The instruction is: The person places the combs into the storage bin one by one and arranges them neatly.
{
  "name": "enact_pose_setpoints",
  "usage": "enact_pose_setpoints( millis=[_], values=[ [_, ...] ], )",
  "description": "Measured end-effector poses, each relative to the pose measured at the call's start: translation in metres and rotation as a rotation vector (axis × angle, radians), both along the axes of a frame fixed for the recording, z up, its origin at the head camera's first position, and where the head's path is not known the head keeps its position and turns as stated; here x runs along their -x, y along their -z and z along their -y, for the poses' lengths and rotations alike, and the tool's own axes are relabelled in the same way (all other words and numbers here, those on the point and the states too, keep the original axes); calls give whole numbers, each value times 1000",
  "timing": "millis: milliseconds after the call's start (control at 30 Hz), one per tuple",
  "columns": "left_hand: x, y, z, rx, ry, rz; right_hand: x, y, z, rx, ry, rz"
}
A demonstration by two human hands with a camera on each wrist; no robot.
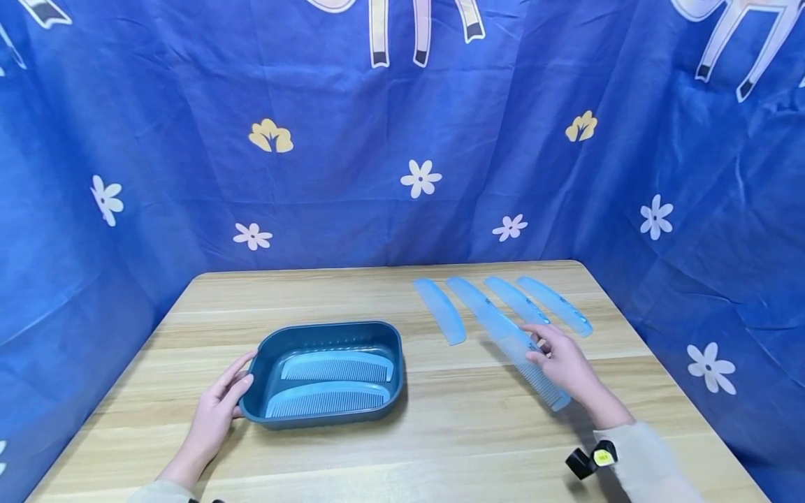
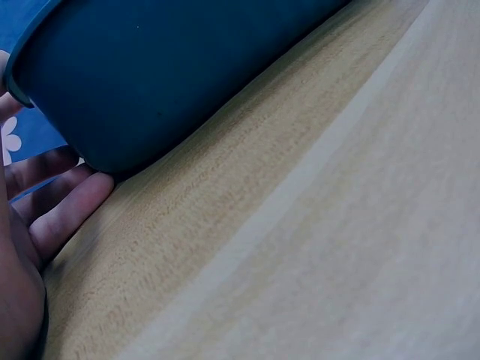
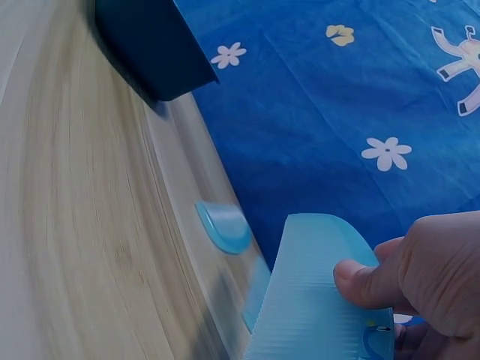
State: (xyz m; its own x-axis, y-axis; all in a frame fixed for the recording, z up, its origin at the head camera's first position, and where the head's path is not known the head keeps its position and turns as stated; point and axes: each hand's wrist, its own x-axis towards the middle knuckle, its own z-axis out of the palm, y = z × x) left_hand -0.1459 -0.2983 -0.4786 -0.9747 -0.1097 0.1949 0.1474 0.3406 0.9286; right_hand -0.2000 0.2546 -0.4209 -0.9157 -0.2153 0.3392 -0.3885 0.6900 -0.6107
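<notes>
My right hand [image 1: 562, 360] pinches a translucent blue comb [image 1: 531, 370] between thumb and fingers, its teeth toward the lower left. The right wrist view shows the thumb [image 3: 360, 281] flat on the face of this comb [image 3: 311, 292]. My left hand [image 1: 216, 405] holds the left end of a dark teal plastic basin [image 1: 321, 421], thumb at the rim. In the left wrist view, fingers [image 2: 71, 214] lie against the basin's outer wall [image 2: 172, 82], low near the table. Inside the basin are two blue combs, one farther back [image 1: 339, 365] and one nearer [image 1: 327, 398].
Several more blue combs lie slanted at the table's back right: a leftmost one [image 1: 440, 311], one [image 1: 478, 300] partly overlapped by the held comb, another [image 1: 517, 300] and a rightmost one [image 1: 556, 305]. A blue patterned curtain [image 1: 352, 175] surrounds the wooden table [image 1: 428, 461].
</notes>
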Motion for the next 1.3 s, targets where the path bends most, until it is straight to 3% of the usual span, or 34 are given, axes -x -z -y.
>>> enact_pose_setpoints(
  millis=[500,1300],
  values=[
    [3,-3,0,36,-4,-23,5,-1,24,26,-48,-29],
    [-1,1,-2,-1,-7,-2,2,2,44,23,-98,-67]
  ],
)
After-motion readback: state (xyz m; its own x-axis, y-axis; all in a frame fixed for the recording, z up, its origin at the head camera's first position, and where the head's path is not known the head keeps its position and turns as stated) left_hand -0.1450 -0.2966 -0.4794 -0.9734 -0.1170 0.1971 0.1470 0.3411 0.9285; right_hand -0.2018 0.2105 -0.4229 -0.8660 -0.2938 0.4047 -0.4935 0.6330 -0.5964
